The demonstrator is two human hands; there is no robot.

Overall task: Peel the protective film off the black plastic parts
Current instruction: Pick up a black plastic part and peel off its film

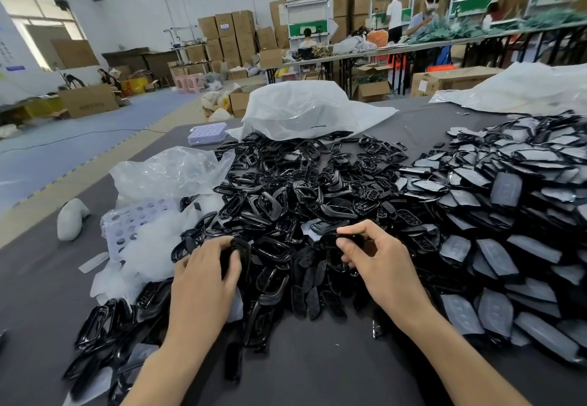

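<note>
Risk, tearing: the film may be tearing and leaving a strip behind if the right hand (381, 262) is pulling too sharply from one corner.
Risk, mixing: a filmed piece could be slipping unnoticed into the heap (286, 183) of bare ones, as the heap is lying right against the stack (508, 189) that is wearing grey film.
Risk, slipping: the glossy frame (241, 250) could be sliding out of a loose grip and getting lost in the heap.
Left hand (203, 275): curling its fingers round the frame and gripping it just above the heap.
Right hand: pinching the top edge of a part (333, 243) between thumb and forefinger, the other fingers curling under. Possibly it is catching film, but the blur is hiding that.
Scraps (152, 246): lying in a white pile left of the hands on the table (317, 374).
</note>
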